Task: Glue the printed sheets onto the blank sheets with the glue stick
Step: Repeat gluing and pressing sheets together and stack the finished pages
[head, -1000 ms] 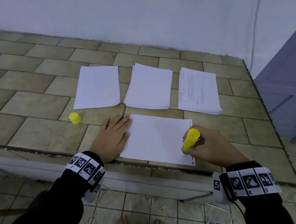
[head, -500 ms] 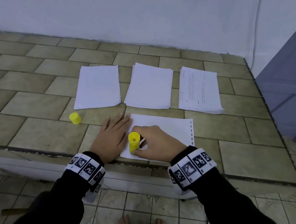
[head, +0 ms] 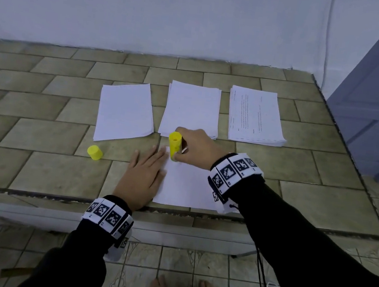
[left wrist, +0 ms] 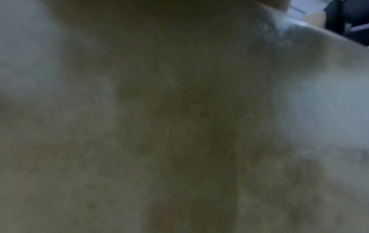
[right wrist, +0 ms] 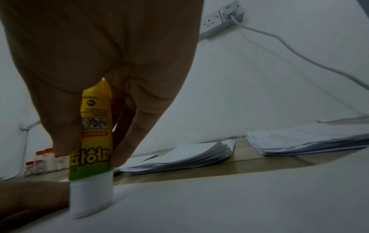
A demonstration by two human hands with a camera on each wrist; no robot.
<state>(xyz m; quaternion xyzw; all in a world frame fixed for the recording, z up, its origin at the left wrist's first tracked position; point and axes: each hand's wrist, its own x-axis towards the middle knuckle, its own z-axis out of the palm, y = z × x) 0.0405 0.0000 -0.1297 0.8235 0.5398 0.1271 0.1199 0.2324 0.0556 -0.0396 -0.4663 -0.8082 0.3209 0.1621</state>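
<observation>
Yellow glue stick (head: 175, 145) is pinched upright in the right hand (head: 196, 149), fingers (right wrist: 137, 126) curled round the barrel, white tip pressed onto the far left corner of the blank sheet (head: 187, 186) near the tabletop's (head: 35, 171) front edge. Left hand (head: 143, 178) lies flat, fingers straight, pinning that sheet's left edge, just beside the stick. The head view also gets the yellow cap (head: 94, 152) off to the left and three paper stacks behind, the right one printed (head: 256, 116). Right wrist view shows the label lettering and a wall power strip (right wrist: 221, 17); left wrist view is just a blurry mess.
</observation>
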